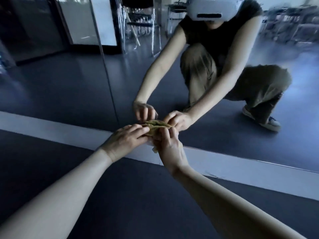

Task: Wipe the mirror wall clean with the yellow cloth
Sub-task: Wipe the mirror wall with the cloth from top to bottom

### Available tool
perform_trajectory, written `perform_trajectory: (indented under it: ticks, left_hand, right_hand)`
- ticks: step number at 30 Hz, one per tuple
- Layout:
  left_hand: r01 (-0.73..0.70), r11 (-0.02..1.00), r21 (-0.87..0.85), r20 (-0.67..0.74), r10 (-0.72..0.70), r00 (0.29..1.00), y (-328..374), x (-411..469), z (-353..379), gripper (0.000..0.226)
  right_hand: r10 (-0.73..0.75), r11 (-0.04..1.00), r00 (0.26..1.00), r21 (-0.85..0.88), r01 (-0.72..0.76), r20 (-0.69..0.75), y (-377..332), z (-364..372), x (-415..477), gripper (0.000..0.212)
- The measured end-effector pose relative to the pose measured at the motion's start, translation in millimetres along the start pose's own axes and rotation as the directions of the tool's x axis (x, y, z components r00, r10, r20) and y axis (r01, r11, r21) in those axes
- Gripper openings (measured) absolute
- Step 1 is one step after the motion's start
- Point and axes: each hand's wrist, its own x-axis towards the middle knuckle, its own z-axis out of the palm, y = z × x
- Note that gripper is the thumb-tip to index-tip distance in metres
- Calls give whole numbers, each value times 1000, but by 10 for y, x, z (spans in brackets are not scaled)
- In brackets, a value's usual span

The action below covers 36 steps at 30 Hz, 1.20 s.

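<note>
Yellow cloth (150, 131) in two-handed pinch grip

Yellow cloth (151, 129); dark grey floor (51, 169); white baseboard (51, 128).

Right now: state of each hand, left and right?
Left hand: closed, pinching the yellow cloth.
Right hand: closed, gripping the same cloth.
</note>
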Motion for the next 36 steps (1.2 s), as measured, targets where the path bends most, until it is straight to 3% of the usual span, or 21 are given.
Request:
perform_trajectory:
  ticks: [4,6,8,10,12,13,15,18,19,21,26,32,36]
  left_hand:
    - [372,923,-98,-88,-381,921,109,-247,150,26]
    - [524,819,-233,-132,-561,817,226,-256,218,33]
    - [637,679,-364,-172,-721,671,320,-292,288,36]
    - [700,451,-554,-140,-879,456,385,-401,325,30]
    - [614,29,-788,106,-977,183,438,-490,303,26]
    - [515,-139,-846,209,-974,81,460,-519,285,27]
    - [367,-253,-895,261,-965,-29,508,-553,241,29]
    - [235,-317,-919,310,-948,-65,542,-481,177,28]
    - [219,-330,-918,322,-944,-72,537,-449,172,27]
    - [226,-354,-908,346,-935,-74,525,-395,181,25]
    - [351,-335,-874,360,-933,6,623,-289,310,27]
    - [459,-234,-857,342,-924,168,1008,46,371,36]
    - [525,-220,-822,364,-912,187,1360,385,413,36]
  right_hand:
    - [-36,999,999,5,36,20,-89,234,66,37]
    - [-24,999,999,25,23,30,-113,267,47,39]
    - [-6,998,997,64,2,72,-159,291,15,41]
    - [-28,989,996,146,15,89,-231,369,-25,40]
    - [-19,967,999,255,9,39,-308,538,-63,34]
    - [51,943,999,330,-48,1,-363,623,-81,30]
    - [301,823,953,513,-243,-32,-506,756,-99,20]
    - [664,534,747,677,-506,34,-635,861,-35,27]
    - [714,460,697,704,-541,69,-627,877,-11,25]
    - [722,381,681,754,-535,118,-589,825,13,20]
    - [715,382,691,769,-512,105,-387,534,-30,18]
    - [746,405,662,742,-535,70,-28,125,-151,18]
    - [756,414,654,756,-508,26,292,-265,-307,16]
